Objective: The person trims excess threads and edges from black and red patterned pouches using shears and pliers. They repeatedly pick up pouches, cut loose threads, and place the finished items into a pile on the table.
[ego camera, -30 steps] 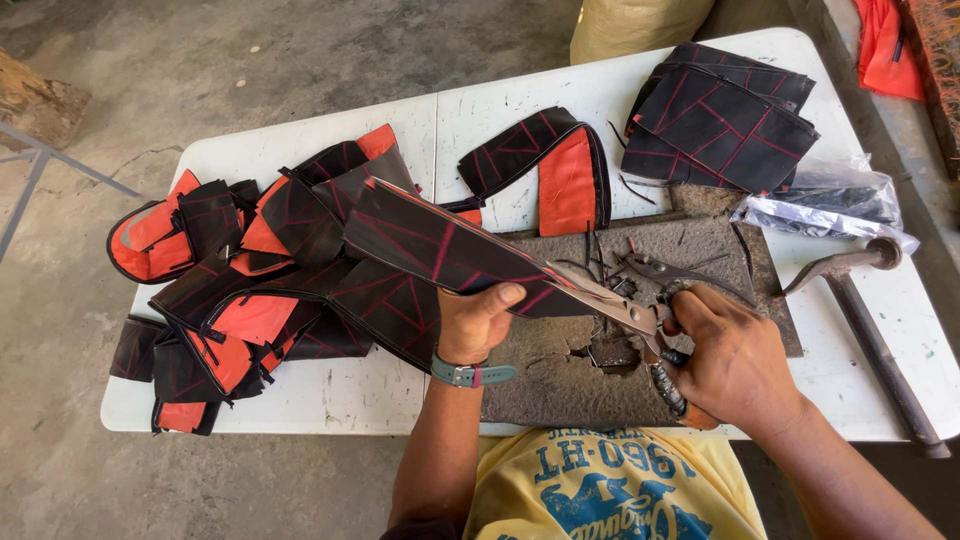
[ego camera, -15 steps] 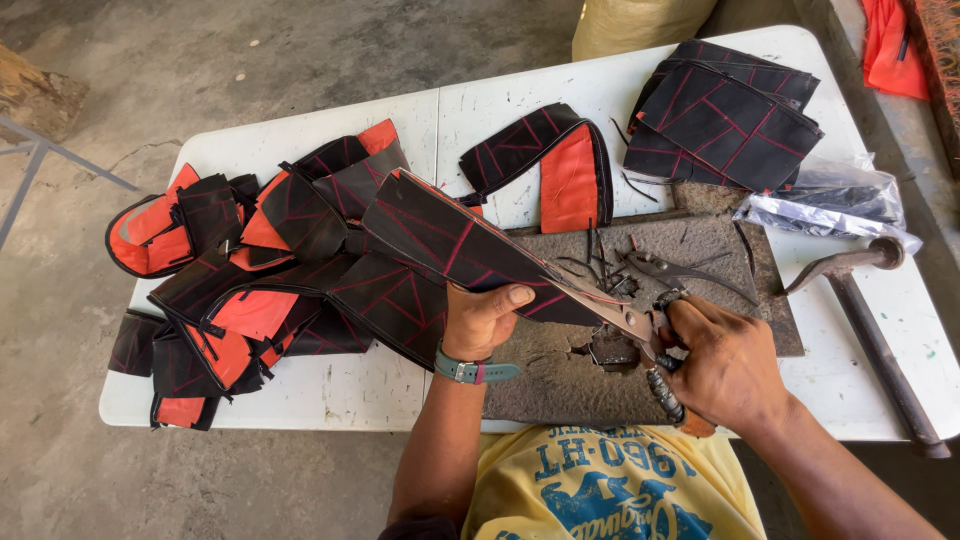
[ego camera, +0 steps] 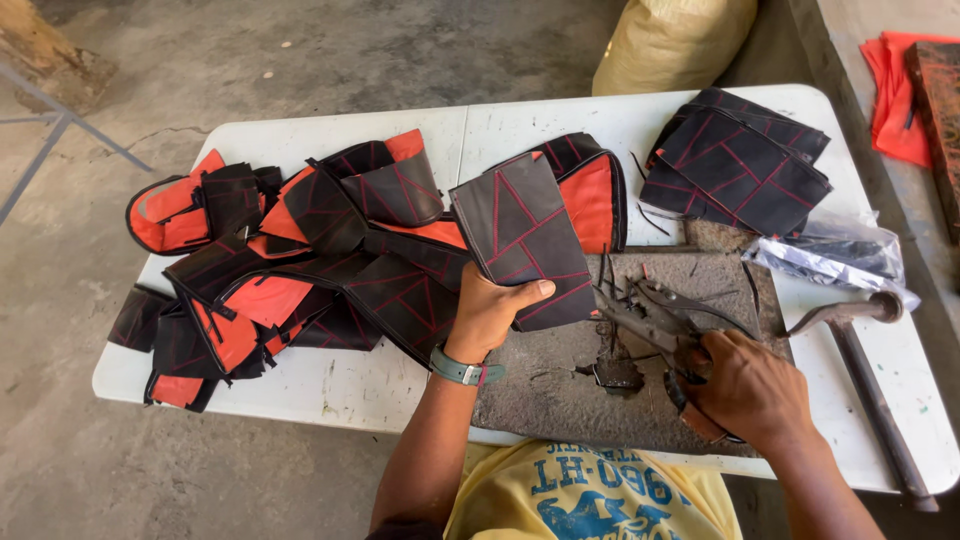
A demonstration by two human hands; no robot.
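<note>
Our left hand [ego camera: 487, 315] grips a black stitched panel [ego camera: 525, 238] with red seam lines, the thumb lying across its lower edge and the fingers [ego camera: 470, 300] clamped behind it, so the panel stands tilted up just above them. Our right hand [ego camera: 752, 392] is closed around the handles of a pair of pliers [ego camera: 655, 318], fingers wrapped tight, the tool's jaws pointing away from them toward the panel and lying on a grey work mat [ego camera: 560, 400]. Beyond the left fingers a heap of black and orange pieces [ego camera: 290, 260] covers the white counter [ego camera: 340, 385]. Past the right fingers lie a stack of black panels [ego camera: 735, 160], a clear plastic bag [ego camera: 840, 260] and a long metal bar [ego camera: 870, 385].
</note>
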